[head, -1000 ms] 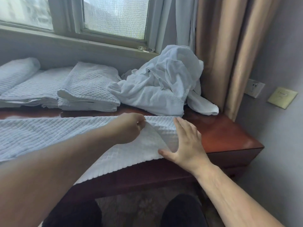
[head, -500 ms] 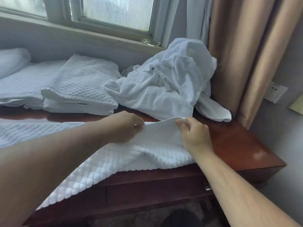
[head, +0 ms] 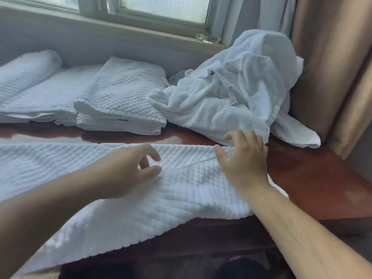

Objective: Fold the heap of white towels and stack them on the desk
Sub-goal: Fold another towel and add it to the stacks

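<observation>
A white quilted towel [head: 181, 198] lies spread along the front of the red-brown desk [head: 314, 178], its near edge hanging over the front. My left hand [head: 134, 170] rests on its middle with loosely curled fingers that hold nothing. My right hand [head: 244, 160] lies on the towel's far right corner, fingers spread and touching the fabric. Behind them sits the crumpled heap of white towels [head: 231, 93] at the back right. A folded stack of towels [head: 120, 97] stands to the heap's left.
More folded white towels [head: 44, 95] and a rolled one [head: 26, 71] lie at the back left below the window sill. A glass dish [head: 207, 38] sits on the sill. Brown curtains [head: 326, 57] hang at the right, against the desk's end.
Both hands pinched the towel's raised right edge half a second ago. Now the edge lies flat on the towel, and both hands have let go and rest on it.
</observation>
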Demonstrator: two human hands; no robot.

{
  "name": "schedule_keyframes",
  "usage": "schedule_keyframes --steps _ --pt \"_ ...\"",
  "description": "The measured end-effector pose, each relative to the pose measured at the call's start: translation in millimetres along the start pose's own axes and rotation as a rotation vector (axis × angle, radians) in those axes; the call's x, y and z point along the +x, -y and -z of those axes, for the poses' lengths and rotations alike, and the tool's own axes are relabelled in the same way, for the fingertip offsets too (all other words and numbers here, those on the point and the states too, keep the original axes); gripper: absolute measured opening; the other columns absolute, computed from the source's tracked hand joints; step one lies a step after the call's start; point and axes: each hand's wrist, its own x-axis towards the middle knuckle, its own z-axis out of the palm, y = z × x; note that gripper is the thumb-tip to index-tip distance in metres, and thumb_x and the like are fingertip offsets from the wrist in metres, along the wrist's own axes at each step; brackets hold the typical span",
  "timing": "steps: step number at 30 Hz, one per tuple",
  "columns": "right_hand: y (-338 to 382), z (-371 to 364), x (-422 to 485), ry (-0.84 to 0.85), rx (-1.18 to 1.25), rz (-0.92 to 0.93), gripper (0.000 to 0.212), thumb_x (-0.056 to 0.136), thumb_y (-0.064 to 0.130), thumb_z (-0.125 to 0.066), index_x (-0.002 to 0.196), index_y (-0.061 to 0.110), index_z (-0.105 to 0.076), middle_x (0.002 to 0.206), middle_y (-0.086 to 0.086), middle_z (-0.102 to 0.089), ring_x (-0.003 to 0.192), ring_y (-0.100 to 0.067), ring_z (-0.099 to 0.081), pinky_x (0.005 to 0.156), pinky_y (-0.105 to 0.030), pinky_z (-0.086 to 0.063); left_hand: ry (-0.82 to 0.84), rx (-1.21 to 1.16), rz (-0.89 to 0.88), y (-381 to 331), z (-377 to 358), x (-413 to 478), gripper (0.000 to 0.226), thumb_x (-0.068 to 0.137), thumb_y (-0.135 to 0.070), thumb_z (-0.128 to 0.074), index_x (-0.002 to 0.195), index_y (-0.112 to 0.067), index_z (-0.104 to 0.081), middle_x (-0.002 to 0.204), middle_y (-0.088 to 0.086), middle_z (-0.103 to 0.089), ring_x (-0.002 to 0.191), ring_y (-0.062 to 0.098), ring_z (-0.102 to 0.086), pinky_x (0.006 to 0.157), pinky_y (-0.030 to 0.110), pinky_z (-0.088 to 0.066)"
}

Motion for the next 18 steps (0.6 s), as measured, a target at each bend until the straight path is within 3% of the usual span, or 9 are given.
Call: schedule_keyframes --steps 2,4,6,8,12,18 --pt "43 -1 -6 0.031 0.28 0.235 0.017 0.091 0.033 -0.069 0.1 0.018 -0.068 0.099 0.004 -0.061 0.098 -0.016 -0.055 0.09 -0.036 -0.046 -0.097 -0.056 0.026 20 12 -16 0.01 0.091 -0.052 -0.058 0.1 -0.048 -0.058 0.09 -0.017 -0.064 0.076 -0.002 -0.059 0.067 0.024 -0.046" --pt "85 -5 -19 0.232 0.459 0.45 0.024 0.092 0.044 -0.064 0.098 0.022 -0.07 0.096 0.012 -0.06 0.097 -0.008 -0.054 0.091 -0.029 -0.045 -0.205 -0.126 0.059 41 24 -30 0.004 0.092 -0.042 -0.062 0.094 -0.045 -0.064 0.087 -0.013 -0.065 0.075 0.003 -0.06 0.069 0.029 -0.047" --pt "117 -13 -35 0.481 0.461 0.642 0.041 0.088 0.062 -0.06 0.107 0.026 -0.068 0.105 0.014 -0.058 0.105 -0.005 -0.049 0.095 -0.028 -0.043 -0.283 -0.18 0.085 59 34 -47 0.007 0.093 -0.034 -0.064 0.093 -0.04 -0.068 0.084 -0.01 -0.066 0.076 0.01 -0.062 0.07 0.033 -0.048" --pt "131 -25 -48 0.621 0.355 0.815 0.049 0.084 0.067 -0.063 0.113 0.029 -0.065 0.113 0.012 -0.055 0.109 -0.008 -0.045 0.099 -0.031 -0.042 -0.343 -0.197 0.091 72 37 -67 0.009 0.094 -0.029 -0.064 0.093 -0.036 -0.069 0.082 -0.01 -0.067 0.074 0.007 -0.062 0.067 0.029 -0.045" --pt "130 -40 -52 0.535 0.44 0.869 0.037 0.086 0.057 -0.071 0.104 0.026 -0.065 0.106 0.01 -0.053 0.099 -0.011 -0.046 0.089 -0.035 -0.048 -0.4 -0.167 0.088 87 25 -102 0.011 0.095 -0.03 -0.062 0.09 -0.039 -0.067 0.081 -0.023 -0.065 0.066 0.001 -0.058 0.058 0.011 -0.04" --pt "124 -43 -57 0.328 0.513 0.985 0.031 0.089 0.045 -0.072 0.078 0.018 -0.06 0.079 0.01 -0.05 0.071 -0.007 -0.044 0.058 -0.025 -0.044 -0.434 -0.116 -0.062 72 12 -121 0.012 0.092 -0.04 -0.056 0.087 -0.036 -0.066 0.082 -0.017 -0.061 0.065 0.011 -0.052 0.057 0.018 -0.038"
